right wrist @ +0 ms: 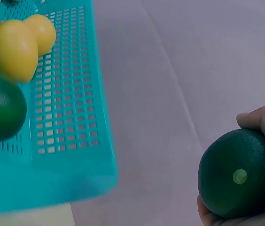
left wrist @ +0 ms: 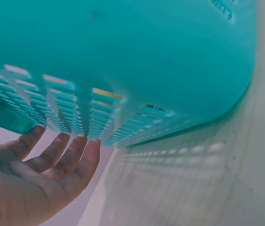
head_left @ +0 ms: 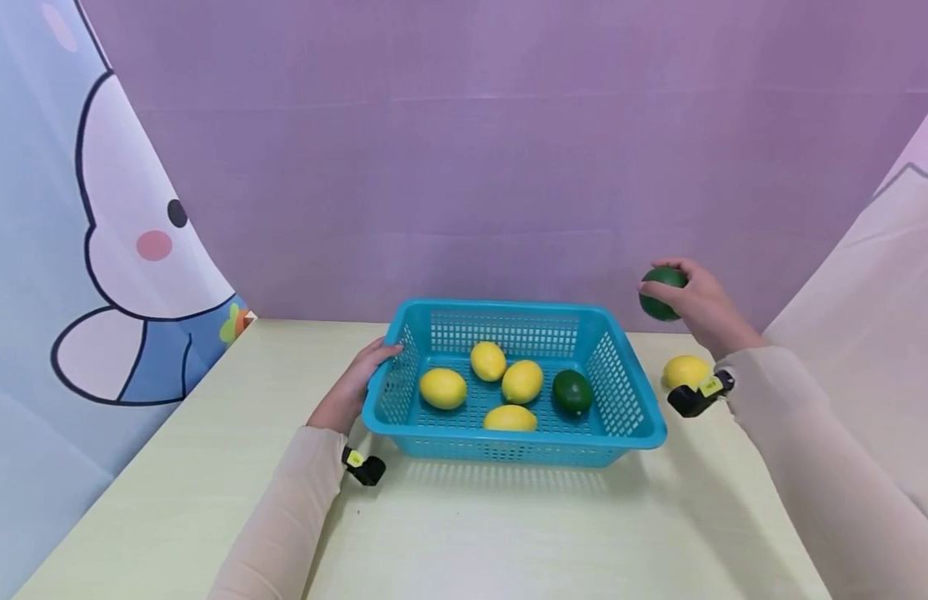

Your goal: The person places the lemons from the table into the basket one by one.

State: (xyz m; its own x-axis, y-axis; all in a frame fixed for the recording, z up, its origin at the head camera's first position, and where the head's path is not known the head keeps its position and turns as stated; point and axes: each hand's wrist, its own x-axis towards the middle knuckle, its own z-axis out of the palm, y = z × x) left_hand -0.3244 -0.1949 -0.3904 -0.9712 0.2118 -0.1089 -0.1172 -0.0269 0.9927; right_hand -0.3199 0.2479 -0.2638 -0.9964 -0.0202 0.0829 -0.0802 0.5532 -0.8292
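A blue-green plastic basket (head_left: 509,454) with slotted walls stands on the table, several yellow lemons (head_left: 443,389) and one dark green avocado (head_left: 572,392) inside. At its left end my left hand (head_left: 361,379) grips the rim; the left wrist view shows the fingertips (left wrist: 92,147) against the slotted outer wall. Raised off the table to the right of the basket, my right hand (head_left: 700,304) holds another avocado (right wrist: 238,174) between thumb and fingers. Its pale stem end faces the right wrist camera. Below that hand, a lemon (head_left: 686,372) lies on the table outside the basket.
The pale wooden table (head_left: 464,533) ends at the back against a purple cloth (head_left: 464,167). Cloth hangs on both sides too, the left one printed with a cartoon animal (head_left: 145,225). A small black camera (head_left: 701,394) sits on the right wrist.
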